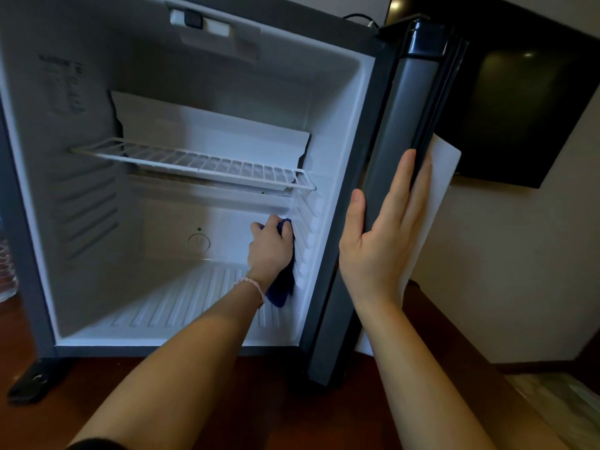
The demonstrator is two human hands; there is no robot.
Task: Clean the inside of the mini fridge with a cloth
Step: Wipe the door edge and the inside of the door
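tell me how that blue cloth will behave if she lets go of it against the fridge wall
Probably floppy: the blue cloth hangs in a limp fold below the left hand, which grips it against the ribbed right wall. It looks light, bunched small in the fingers. Released, it would likely slump to the ribbed floor rather than cling.

A hotel-like room: mini fridge on wooden furniture, wall-mounted TV beside it.

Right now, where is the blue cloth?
In the head view the blue cloth is under the left hand, against the fridge's ribbed right inner wall, below the wire shelf.
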